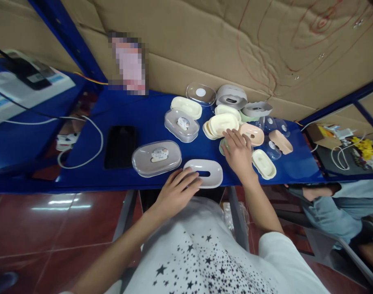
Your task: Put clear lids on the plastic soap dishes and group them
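My left hand (178,192) lies with outstretched fingers over the left end of a pale oval soap dish part (215,168), which has a slot in its middle and sits near the table's front edge. Further right, my right hand (238,154) reaches among the stacked parts, fingers extended and holding nothing I can see. Its fingertips are at a cream soap dish tray (225,122), and they partly cover a light green piece (223,148). Whether they touch the tray, I cannot tell. A peach tray (256,134) and another cream tray (264,164) lie beside this hand.
Two lidded soap dishes with labels (152,165) (177,132) stand on the blue table (149,112), left of centre. A black phone (121,147) lies further left. Clear lids (201,94) and grey parts (231,94) crowd the back. A person's leg (330,208) is at right.
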Motion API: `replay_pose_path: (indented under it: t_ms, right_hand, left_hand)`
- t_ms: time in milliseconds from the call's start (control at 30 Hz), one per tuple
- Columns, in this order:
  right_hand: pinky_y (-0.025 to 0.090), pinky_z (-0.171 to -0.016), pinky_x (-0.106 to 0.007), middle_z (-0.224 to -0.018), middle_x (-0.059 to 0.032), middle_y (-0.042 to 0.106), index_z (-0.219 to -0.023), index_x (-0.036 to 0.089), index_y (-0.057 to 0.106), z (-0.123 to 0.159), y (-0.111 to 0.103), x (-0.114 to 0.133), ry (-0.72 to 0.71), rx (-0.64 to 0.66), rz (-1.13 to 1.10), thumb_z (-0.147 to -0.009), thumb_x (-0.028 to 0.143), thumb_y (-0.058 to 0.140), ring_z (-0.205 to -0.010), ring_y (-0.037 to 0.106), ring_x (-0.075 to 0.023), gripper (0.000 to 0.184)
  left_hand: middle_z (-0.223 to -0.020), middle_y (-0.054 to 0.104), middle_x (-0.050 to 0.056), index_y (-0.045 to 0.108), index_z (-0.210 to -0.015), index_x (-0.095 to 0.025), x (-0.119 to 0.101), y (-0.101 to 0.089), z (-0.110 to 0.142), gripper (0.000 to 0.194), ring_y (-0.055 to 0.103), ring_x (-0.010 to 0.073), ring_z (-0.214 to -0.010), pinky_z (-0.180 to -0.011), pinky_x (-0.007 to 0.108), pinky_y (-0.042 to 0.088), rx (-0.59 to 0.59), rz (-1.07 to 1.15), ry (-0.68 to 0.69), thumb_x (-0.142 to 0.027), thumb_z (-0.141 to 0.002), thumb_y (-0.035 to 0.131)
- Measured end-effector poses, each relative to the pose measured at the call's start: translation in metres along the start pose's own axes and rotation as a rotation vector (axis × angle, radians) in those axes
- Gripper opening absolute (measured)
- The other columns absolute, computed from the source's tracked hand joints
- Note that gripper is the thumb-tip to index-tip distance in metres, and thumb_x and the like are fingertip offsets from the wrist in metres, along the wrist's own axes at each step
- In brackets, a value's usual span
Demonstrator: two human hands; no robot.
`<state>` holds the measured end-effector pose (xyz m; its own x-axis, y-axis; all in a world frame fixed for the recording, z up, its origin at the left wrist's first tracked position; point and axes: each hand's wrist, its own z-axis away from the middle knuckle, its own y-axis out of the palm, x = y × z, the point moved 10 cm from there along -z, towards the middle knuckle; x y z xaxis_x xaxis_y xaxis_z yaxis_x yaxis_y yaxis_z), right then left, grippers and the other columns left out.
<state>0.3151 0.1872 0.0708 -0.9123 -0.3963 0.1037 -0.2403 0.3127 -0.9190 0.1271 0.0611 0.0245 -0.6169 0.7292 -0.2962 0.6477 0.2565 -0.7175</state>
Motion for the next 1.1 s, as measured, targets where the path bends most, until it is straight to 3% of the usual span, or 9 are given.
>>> replay_pose_path:
  t_ms: [167, 267, 433, 567, 700, 767, 867, 967, 1100]
  right_hand:
    - [0.035, -0.122, -0.064, -0.138, -0.0215, 0.074, -0.128, 0.012, 0.073, -0.057, 0.031, -0.007, 0.002, 0.11, 0.154, -0.106, 0.018, 0.052, -0.133, 0.065, -0.0368, 0.031]
    - [0.035, -0.123, -0.059, -0.127, -0.0184, 0.078, -0.123, 0.014, 0.074, -0.056, 0.018, -0.003, -0.021, 0.061, 0.102, -0.111, 0.025, 0.048, -0.122, 0.071, -0.0324, 0.03]
    - [0.036, -0.124, -0.056, -0.134, -0.0085, 0.077, -0.126, 0.027, 0.072, 0.015, -0.018, 0.042, -0.212, 0.022, -0.095, -0.113, 0.024, 0.048, -0.128, 0.069, -0.0268, 0.028]
    - [0.045, -0.12, -0.053, -0.116, -0.0029, 0.082, -0.116, 0.032, 0.075, 0.083, 0.002, 0.091, -0.399, 0.205, -0.12, -0.111, 0.011, 0.041, -0.109, 0.073, -0.022, 0.041]
    - [0.051, -0.119, -0.051, -0.12, -0.0066, 0.081, -0.124, 0.027, 0.075, 0.105, 0.012, 0.096, -0.435, 0.196, -0.176, -0.113, 0.028, 0.053, -0.119, 0.072, -0.0244, 0.025]
    - [0.054, -0.116, -0.052, -0.126, -0.0087, 0.079, -0.136, 0.025, 0.07, 0.107, 0.003, 0.078, -0.386, 0.116, -0.259, -0.112, 0.036, 0.057, -0.121, 0.072, -0.0259, 0.03]
    - [0.057, -0.112, -0.055, -0.136, -0.0107, 0.075, -0.156, 0.027, 0.056, 0.111, -0.013, 0.029, -0.168, -0.023, -0.364, -0.11, 0.032, 0.059, -0.128, 0.071, -0.0285, 0.046]
    - [0.055, -0.117, -0.059, -0.162, -0.014, 0.056, -0.173, 0.032, 0.031, 0.117, -0.015, 0.0, -0.043, -0.076, -0.405, -0.106, 0.037, 0.068, -0.15, 0.056, -0.0333, 0.076]
    - [0.049, -0.125, -0.062, -0.182, -0.0084, 0.025, -0.175, 0.042, 0.02, 0.115, 0.002, 0.013, -0.189, 0.03, -0.352, -0.104, 0.039, 0.071, -0.165, 0.035, -0.0354, 0.087]
  left_hand:
    - [-0.133, 0.079, 0.008, 0.068, -0.14, -0.022, 0.001, -0.025, -0.001, 0.041, 0.069, 0.0271, -0.135, -0.11, 0.048, 0.063, -0.169, 0.172, -0.023, -0.017, -0.1, 0.076]
    - [-0.135, 0.077, 0.01, 0.065, -0.145, -0.021, 0.0, -0.038, -0.002, 0.049, 0.069, 0.0278, -0.136, -0.109, 0.05, 0.065, -0.207, 0.262, -0.039, -0.016, -0.098, 0.079]
    - [-0.142, 0.073, 0.01, 0.059, -0.153, -0.026, 0.002, -0.068, 0.004, 0.057, 0.067, 0.0302, -0.139, -0.109, 0.054, 0.064, -0.282, 0.277, -0.109, -0.014, -0.1, 0.074]
    - [-0.14, 0.073, 0.009, 0.062, -0.15, -0.029, 0.006, -0.08, 0.007, 0.06, 0.069, 0.0296, -0.134, -0.11, 0.053, 0.062, -0.326, 0.226, -0.158, -0.012, -0.095, 0.079]
    - [-0.13, 0.077, 0.009, 0.068, -0.139, -0.024, 0.008, -0.068, -0.002, 0.052, 0.074, 0.0282, -0.124, -0.105, 0.049, 0.062, -0.29, 0.126, -0.172, -0.01, -0.092, 0.083]
    - [-0.126, 0.079, 0.011, 0.07, -0.132, -0.02, 0.005, -0.058, -0.008, 0.043, 0.074, 0.0293, -0.12, -0.101, 0.048, 0.062, -0.235, 0.066, -0.153, -0.012, -0.092, 0.083]
    - [-0.124, 0.08, 0.012, 0.071, -0.127, -0.017, -0.005, -0.042, -0.018, 0.035, 0.074, 0.0305, -0.119, -0.1, 0.047, 0.06, -0.148, -0.014, -0.102, -0.015, -0.094, 0.082]
    - [-0.126, 0.08, 0.011, 0.071, -0.128, -0.016, -0.016, -0.024, -0.027, 0.03, 0.073, 0.0304, -0.12, -0.101, 0.046, 0.057, -0.039, -0.109, -0.06, -0.02, -0.099, 0.077]
    - [-0.128, 0.08, 0.008, 0.072, -0.128, -0.017, -0.022, -0.003, -0.035, 0.024, 0.071, 0.0288, -0.121, -0.101, 0.045, 0.053, 0.064, -0.191, -0.041, -0.023, -0.105, 0.069]
